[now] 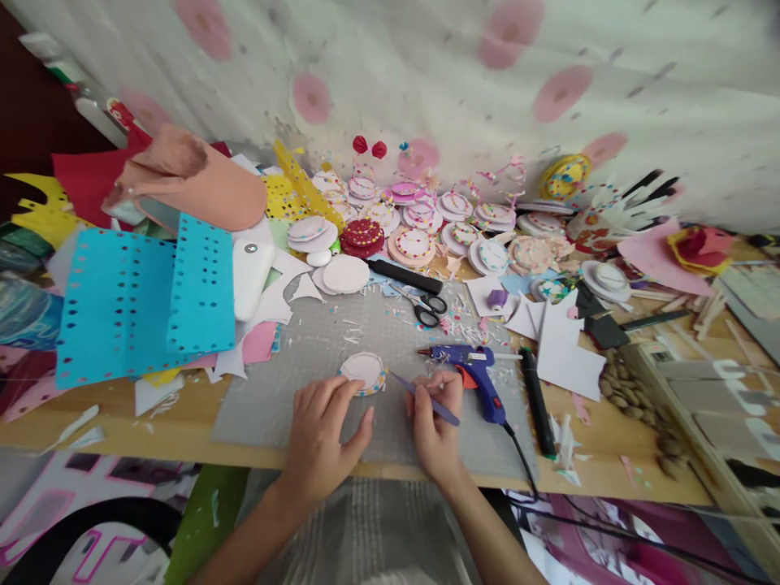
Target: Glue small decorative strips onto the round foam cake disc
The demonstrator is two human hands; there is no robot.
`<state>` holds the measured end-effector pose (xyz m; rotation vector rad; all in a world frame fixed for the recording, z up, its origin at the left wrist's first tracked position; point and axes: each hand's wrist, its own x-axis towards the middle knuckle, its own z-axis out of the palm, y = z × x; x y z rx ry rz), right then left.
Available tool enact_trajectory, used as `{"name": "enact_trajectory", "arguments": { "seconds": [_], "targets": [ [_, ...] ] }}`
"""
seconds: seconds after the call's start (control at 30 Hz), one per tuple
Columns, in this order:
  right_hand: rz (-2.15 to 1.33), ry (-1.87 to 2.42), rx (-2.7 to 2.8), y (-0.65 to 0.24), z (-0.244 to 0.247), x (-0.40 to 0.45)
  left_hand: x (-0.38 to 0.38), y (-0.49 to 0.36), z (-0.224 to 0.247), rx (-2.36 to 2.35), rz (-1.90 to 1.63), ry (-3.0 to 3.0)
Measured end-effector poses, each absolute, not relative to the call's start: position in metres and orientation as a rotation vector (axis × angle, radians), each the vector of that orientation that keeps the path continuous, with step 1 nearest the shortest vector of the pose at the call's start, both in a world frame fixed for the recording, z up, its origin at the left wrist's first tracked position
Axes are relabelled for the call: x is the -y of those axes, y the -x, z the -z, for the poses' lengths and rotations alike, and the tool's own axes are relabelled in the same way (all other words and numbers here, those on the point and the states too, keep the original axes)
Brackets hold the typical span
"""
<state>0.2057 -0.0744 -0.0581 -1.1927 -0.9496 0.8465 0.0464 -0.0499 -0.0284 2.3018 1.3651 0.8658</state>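
A small white foam disc (pixel 364 370) edged with coloured dots lies on the grey mat (pixel 292 357). My left hand (pixel 322 426) rests its fingertips on the disc's near left edge, with the thumb held apart. In my right hand (pixel 437 418) is a pair of slim purple tweezers (pixel 447 413), gripped between thumb and fingers. Their tip points at the disc's right rim, close to the dots. Right of that hand lies a blue glue gun (pixel 484 382) with a glue stick in its back. Black-handled scissors (pixel 428 309) lie farther back on the mat.
Several decorated round pieces (pixel 414 244) crowd the table's back. Blue dotted sheets (pixel 140 301) and a peach roll (pixel 207 183) are piled at left. A black marker (pixel 537 402), white scraps (pixel 566 345) and a wooden tray (pixel 676 406) lie right. The glue gun's cord (pixel 521 459) hangs over the front edge.
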Motion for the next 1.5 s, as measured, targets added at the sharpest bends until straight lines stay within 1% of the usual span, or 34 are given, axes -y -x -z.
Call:
{"name": "enact_trajectory", "arguments": {
  "seconds": [0.13, 0.2, 0.43, 0.77, 1.03, 1.5],
  "targets": [
    [-0.882, 1.186, 0.927, -0.206, 0.062, 0.072, 0.040, -0.040, 0.037, -1.238, -0.584, -2.493],
    [-0.898, 1.209, 0.949, -0.207, 0.063, 0.074, 0.034, -0.038, 0.037, -1.188, -0.524, -2.492],
    [-0.909, 1.262, 1.092, -0.206, 0.067, 0.079, 0.026, -0.026, 0.032, -1.076, -0.549, -2.524],
    [-0.804, 1.358, 1.254, -0.207, 0.068, 0.080, 0.028, -0.027, 0.036, -1.078, -0.563, -2.545],
    [-0.782, 1.378, 1.322, -0.208, 0.070, 0.079, 0.026, -0.027, 0.036, -1.070, -0.550, -2.551],
    [-0.629, 1.443, 1.427, -0.209, 0.064, 0.079, 0.026, -0.026, 0.036, -1.070, -0.554, -2.550]
  ]
}}
